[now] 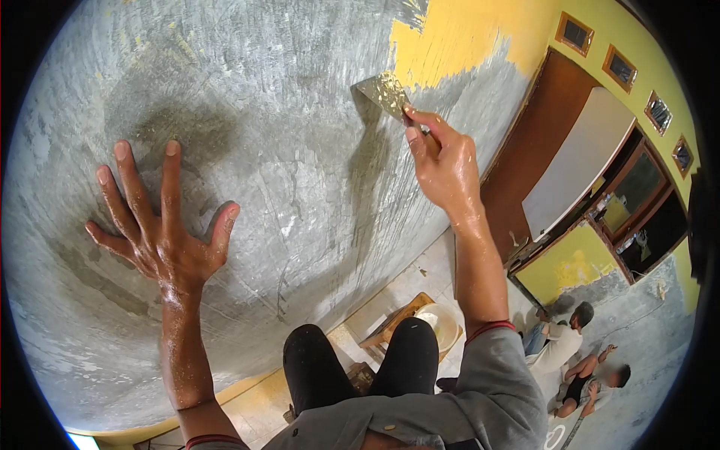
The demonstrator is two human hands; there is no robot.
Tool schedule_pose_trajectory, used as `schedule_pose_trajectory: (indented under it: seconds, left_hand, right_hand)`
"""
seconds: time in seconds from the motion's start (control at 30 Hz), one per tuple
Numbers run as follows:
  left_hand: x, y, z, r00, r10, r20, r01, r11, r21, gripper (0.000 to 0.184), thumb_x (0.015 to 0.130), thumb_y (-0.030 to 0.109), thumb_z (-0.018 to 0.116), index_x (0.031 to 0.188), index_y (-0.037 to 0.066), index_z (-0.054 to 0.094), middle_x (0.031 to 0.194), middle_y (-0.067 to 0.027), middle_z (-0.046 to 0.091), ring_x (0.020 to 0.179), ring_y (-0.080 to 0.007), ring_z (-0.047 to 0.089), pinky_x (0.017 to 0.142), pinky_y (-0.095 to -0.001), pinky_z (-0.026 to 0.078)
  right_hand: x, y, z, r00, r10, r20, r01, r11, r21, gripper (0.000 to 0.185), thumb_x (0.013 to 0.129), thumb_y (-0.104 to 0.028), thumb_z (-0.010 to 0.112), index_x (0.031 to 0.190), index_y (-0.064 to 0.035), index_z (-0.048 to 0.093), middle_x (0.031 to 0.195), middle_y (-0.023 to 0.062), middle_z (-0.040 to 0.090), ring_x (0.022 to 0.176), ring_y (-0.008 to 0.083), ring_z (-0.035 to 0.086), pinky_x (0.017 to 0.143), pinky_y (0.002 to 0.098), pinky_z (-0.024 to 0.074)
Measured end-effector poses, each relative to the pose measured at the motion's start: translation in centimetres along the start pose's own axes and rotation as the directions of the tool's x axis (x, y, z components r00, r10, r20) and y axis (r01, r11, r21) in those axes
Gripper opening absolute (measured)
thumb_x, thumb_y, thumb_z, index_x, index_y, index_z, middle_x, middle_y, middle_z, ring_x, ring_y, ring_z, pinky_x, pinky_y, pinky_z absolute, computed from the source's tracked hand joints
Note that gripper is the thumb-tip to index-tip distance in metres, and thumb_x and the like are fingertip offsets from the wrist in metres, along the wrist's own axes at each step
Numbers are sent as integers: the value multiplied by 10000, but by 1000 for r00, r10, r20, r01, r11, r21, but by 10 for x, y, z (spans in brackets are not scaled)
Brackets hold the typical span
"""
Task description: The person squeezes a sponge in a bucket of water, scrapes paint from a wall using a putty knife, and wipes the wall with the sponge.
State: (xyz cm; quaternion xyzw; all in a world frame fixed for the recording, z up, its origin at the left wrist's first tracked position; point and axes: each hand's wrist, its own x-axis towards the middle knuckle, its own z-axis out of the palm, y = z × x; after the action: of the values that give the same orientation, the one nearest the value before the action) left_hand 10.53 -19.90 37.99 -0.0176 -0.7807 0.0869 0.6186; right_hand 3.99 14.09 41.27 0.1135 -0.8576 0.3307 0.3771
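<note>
My left hand (166, 232) has its fingers spread against the grey scraped wall (277, 172), holding nothing. In my right hand (446, 161) is a flat scraper (384, 94), pinched between thumb and fingers. Its wide metal blade is speckled with yellow paint flakes and lies at the wall, just below a patch of yellow paint (457, 37). The patch has a ragged lower edge. Both forearms look wet and dotted with flakes. The scraper's handle is mostly hidden by my fingers.
Below, beyond my knees, a white bucket (442, 324) stands by a small wooden stool (397, 319) on the tiled floor (259, 405). To the right is a brown door (540, 142). Two people (559, 341) sit at lower right near another wall.
</note>
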Motion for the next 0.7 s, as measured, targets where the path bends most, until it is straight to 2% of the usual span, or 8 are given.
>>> schedule_pose_trajectory:
  seconds: [0.13, 0.2, 0.23, 0.33, 0.4, 0.43, 0.5, 0.7]
  left_hand:
    - [0, 0, 0, 1000, -7, 12, 7, 1000, 17, 824, 820, 814, 538, 1478, 318, 521, 1658, -120, 270, 1547, -352, 163, 1186, -599, -176]
    - [0, 0, 1, 1000, 7, -26, -7, 1000, 26, 894, 766, 819, 600, 1509, 339, 473, 1671, -81, 255, 1545, -357, 171, 1155, -725, -23]
    - [1, 0, 1, 1000, 8, -23, -7, 1000, 21, 894, 766, 819, 600, 1509, 339, 473, 1671, -81, 255, 1545, -357, 171, 1155, -725, -23]
    - [-2, 1, 1, 1000, -7, -14, 8, 1000, 31, 890, 765, 825, 596, 1503, 342, 482, 1669, -80, 261, 1543, -356, 176, 1157, -720, -26]
    - [-1, 0, 2, 1000, -14, 0, 14, 1000, 4, 823, 822, 821, 525, 1474, 319, 525, 1659, -116, 270, 1548, -350, 163, 1180, -601, -186]
    - [0, 0, 2, 1000, -11, -3, 11, 1000, 5, 823, 822, 821, 525, 1474, 319, 525, 1659, -116, 270, 1548, -350, 163, 1180, -601, -186]
    - [0, 0, 1, 1000, -1, -19, 1, 1000, 18, 896, 753, 821, 613, 1503, 351, 479, 1673, -76, 252, 1543, -355, 177, 1164, -709, -29]
    - [-1, 1, 0, 1000, -3, -16, 3, 1000, -1, 898, 752, 793, 644, 1510, 343, 473, 1673, -80, 252, 1546, -353, 171, 1167, -700, -43]
  right_hand:
    - [20, -13, -5, 996, -40, -84, 43, 999, 28, 295, 976, -223, 672, 1216, -55, 701, 580, -7, 372, 568, 77, 352, 514, 297, 318]
    - [29, -12, -12, 998, -36, -60, 38, 999, 38, 252, 947, -197, 662, 1148, -53, 710, 549, 153, 501, 475, 255, 470, 536, 384, 423]
    - [18, -9, -10, 1000, 2, -26, -1, 999, 39, 252, 950, -200, 663, 1151, -54, 708, 531, 128, 460, 478, 233, 394, 532, 385, 404]
    - [-3, -1, -3, 999, 34, 22, -34, 999, -9, 247, 948, -190, 664, 1152, -57, 705, 531, 132, 468, 476, 243, 436, 546, 380, 416]
    - [13, -10, -6, 1000, -15, -16, 15, 1000, 3, 246, 947, -192, 666, 1152, -61, 705, 569, 159, 531, 498, 273, 508, 573, 377, 444]
    - [25, -17, -9, 999, -12, -38, 13, 1000, 19, 245, 947, -192, 666, 1151, -63, 707, 601, 174, 564, 520, 290, 541, 586, 379, 457]
    - [28, -20, -14, 999, 5, -48, -4, 999, 34, 246, 948, -192, 666, 1153, -63, 707, 684, 204, 635, 566, 320, 592, 616, 385, 482]
    - [22, -18, -12, 999, 43, 3, -43, 998, -36, 259, 953, -196, 662, 1172, -66, 706, 608, 158, 577, 536, 256, 567, 607, 364, 474]
